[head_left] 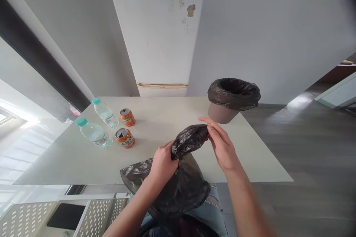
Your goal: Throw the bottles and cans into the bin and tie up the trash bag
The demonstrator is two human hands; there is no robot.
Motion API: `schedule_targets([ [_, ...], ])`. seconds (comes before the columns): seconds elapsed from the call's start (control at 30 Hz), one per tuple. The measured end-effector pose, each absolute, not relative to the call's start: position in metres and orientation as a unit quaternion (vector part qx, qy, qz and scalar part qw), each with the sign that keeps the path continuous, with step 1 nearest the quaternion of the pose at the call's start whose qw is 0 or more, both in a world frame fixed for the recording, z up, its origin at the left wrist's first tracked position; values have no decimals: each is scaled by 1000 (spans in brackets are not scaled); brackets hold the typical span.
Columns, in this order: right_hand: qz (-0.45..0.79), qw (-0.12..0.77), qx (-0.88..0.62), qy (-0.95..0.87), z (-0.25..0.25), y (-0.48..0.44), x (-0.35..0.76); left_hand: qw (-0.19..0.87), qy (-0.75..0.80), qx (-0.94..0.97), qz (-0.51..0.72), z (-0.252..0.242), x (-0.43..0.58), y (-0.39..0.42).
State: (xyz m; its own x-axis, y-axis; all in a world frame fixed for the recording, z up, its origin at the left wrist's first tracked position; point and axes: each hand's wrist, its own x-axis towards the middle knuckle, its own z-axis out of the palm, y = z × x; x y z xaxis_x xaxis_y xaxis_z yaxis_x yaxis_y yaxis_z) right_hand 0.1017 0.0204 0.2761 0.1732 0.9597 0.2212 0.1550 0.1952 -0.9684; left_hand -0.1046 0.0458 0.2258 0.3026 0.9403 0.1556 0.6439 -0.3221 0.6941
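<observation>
A black plastic rubbish bag hangs over the near edge of the white table and onto my lap. My left hand is closed round the bag's gathered neck. My right hand pinches the bunched top end of the bag between thumb and fingers, just right of the left hand. Both hands are above the table's front middle.
A brown bin lined with a black bag stands at the table's back right. Two water bottles and two orange cans sit at the left. A white fridge stands behind the table. White perforated panels lie lower left.
</observation>
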Motion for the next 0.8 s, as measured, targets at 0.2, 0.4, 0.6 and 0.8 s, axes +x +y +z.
schedule_targets([
  [0.2,325,420,-532,-660,281,20,107,185,529,806,188,229,-107,61],
  [0.4,409,434,-491,-635,265,30,94,241,505,820,119,226,-104,63],
  [0.6,291,676,-577,-355,240,48,117,208,508,828,115,207,-125,66],
  [0.8,136,741,-595,-281,238,50,170,147,572,806,44,169,-184,53],
])
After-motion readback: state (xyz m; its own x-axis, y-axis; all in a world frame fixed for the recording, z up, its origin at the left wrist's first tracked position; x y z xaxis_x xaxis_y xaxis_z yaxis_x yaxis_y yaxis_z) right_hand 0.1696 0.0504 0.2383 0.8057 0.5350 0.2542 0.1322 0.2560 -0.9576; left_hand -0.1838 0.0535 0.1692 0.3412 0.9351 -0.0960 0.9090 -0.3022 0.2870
